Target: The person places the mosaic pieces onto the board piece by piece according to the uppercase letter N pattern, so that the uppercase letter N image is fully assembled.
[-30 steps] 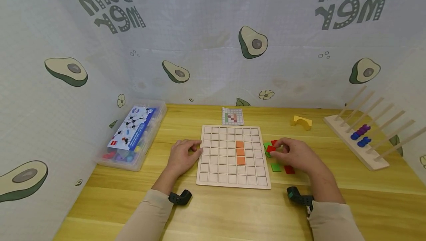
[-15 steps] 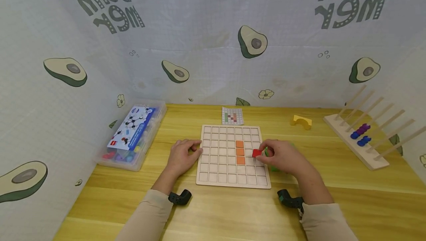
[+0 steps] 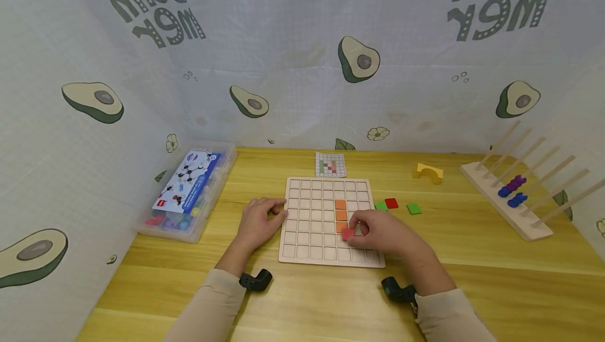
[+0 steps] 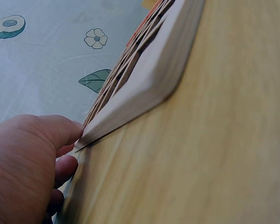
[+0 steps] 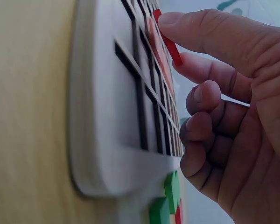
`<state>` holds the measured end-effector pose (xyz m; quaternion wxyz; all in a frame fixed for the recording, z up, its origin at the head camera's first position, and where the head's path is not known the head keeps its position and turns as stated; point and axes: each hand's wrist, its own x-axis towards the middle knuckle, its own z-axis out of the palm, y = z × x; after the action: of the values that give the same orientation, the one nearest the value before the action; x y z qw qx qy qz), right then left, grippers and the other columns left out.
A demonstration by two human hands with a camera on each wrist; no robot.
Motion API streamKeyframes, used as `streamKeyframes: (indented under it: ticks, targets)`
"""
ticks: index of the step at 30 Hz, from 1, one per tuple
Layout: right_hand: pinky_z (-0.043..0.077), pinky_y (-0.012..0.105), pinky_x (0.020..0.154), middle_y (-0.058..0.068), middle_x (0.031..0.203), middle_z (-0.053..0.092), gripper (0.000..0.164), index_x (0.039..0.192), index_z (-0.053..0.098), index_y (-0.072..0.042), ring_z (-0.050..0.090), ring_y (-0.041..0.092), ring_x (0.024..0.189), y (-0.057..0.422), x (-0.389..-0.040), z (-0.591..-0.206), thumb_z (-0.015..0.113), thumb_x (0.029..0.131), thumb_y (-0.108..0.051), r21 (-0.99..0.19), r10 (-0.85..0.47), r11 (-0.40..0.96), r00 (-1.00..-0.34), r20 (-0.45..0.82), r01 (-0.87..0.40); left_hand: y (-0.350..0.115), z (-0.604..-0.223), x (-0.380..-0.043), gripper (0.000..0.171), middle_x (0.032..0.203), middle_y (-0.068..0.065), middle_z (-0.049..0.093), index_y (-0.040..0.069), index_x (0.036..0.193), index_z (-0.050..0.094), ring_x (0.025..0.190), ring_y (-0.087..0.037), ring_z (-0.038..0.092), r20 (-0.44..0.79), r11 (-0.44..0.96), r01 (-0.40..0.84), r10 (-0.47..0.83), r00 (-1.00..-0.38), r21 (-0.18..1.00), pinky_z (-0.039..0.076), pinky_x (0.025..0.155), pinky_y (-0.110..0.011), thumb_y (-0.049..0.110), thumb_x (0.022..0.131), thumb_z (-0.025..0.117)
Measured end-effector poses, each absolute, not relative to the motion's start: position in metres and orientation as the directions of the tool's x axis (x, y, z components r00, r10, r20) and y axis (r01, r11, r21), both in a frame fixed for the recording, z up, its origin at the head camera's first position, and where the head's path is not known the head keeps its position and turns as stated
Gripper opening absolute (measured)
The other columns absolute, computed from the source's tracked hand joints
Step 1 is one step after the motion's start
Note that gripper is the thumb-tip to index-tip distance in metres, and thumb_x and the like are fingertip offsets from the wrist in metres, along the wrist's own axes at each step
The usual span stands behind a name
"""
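Observation:
My right hand (image 3: 380, 229) pinches a square red tile (image 3: 347, 234) between thumb and index finger, over the wooden grid board (image 3: 302, 252). The tile is tilted and overlaps the near end of a column of orange tiles (image 3: 340, 215) set in the grid. In the right wrist view, the red tile (image 5: 168, 39) stands above the grid ridges, with the other fingers curled beneath. On the opposite side, my left hand (image 3: 257, 224) rests on the table, its thumb and index fingertips right at the board's left edge. Its fingers are loosely bent.
Loose green tiles (image 3: 414, 208) and a red tile (image 3: 391, 203) lie right of the board. Behind it is a printed pattern card (image 3: 331, 165). A yellow arch block (image 3: 429, 173), a pegged wooden stand (image 3: 506, 203) and a clear plastic case (image 3: 189, 192) stand farther out.
My right hand has carried the red tile leftward from the loose tiles to over the board, then nearer me beside the orange column. The left hand has stayed still.

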<state>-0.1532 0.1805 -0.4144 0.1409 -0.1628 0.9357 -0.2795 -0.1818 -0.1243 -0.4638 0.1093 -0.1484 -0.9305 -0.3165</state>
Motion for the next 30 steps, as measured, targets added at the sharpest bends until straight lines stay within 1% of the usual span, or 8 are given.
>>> streamKeyframes:
  ticks: [5,11,20,25,28,30]
  targets:
    - [0.038,0.027,0.052,-0.007,0.061,0.049,0.019,0.081,0.059,-0.026,0.046,0.010,0.058,0.173,-0.152,-0.418,0.075,0.074,-0.034,-0.523,-0.416,0.804,-0.896,-0.155,-0.283,-0.124,-0.463,-0.182,0.031,0.078,0.014,0.053,0.020,0.112,0.068,0.074,-0.011,0.043,0.297,0.754,0.345,0.207,-0.932,0.559,0.032,0.075,-0.032,0.036,0.086,0.063]
    - [0.037,0.027,0.053,-0.008,0.061,0.047,0.023,0.082,0.059,-0.026,0.044,0.009,0.058,0.168,-0.151,-0.420,0.077,0.072,-0.035,-0.490,-0.440,0.807,-0.889,-0.127,-0.329,-0.124,-0.463,-0.181,0.030,0.078,0.014,0.053,0.019,0.112,0.068,0.074,-0.011,0.043,0.306,0.751,0.354,0.211,-0.928,0.558,0.032,0.074,-0.032,0.035,0.086,0.063]
    - [0.038,0.027,0.053,-0.008,0.061,0.047,0.023,0.082,0.059,-0.026,0.044,0.009,0.057,0.168,-0.150,-0.418,0.078,0.072,-0.033,-0.506,-0.447,0.797,-0.886,-0.125,-0.331,-0.125,-0.464,-0.182,0.029,0.077,0.015,0.052,0.020,0.111,0.068,0.074,-0.011,0.043,0.311,0.757,0.357,0.212,-0.927,0.548,0.032,0.073,-0.031,0.035,0.086,0.063]
    - [0.038,0.026,0.053,-0.009,0.060,0.047,0.022,0.081,0.058,-0.026,0.044,0.008,0.058,0.168,-0.149,-0.417,0.077,0.072,-0.032,-0.493,-0.453,0.797,-0.885,-0.108,-0.347,-0.125,-0.465,-0.182,0.030,0.077,0.014,0.052,0.020,0.111,0.068,0.074,-0.011,0.043,0.308,0.761,0.353,0.211,-0.928,0.544,0.032,0.073,-0.031,0.036,0.086,0.063]
    - [0.038,0.026,0.052,-0.008,0.061,0.047,0.021,0.082,0.058,-0.026,0.044,0.009,0.058,0.169,-0.148,-0.417,0.077,0.073,-0.031,-0.511,-0.448,0.792,-0.887,-0.114,-0.335,-0.125,-0.464,-0.182,0.031,0.078,0.013,0.053,0.020,0.112,0.068,0.074,-0.011,0.043,0.303,0.761,0.349,0.209,-0.930,0.546,0.032,0.073,-0.031,0.036,0.086,0.063]
    - [0.037,0.027,0.052,-0.006,0.062,0.048,0.021,0.083,0.059,-0.026,0.044,0.010,0.057,0.171,-0.148,-0.417,0.077,0.073,-0.032,-0.535,-0.426,0.792,-0.894,-0.138,-0.294,-0.125,-0.464,-0.182,0.031,0.078,0.013,0.053,0.020,0.112,0.068,0.074,-0.011,0.042,0.301,0.762,0.347,0.208,-0.931,0.547,0.032,0.073,-0.032,0.036,0.086,0.063]
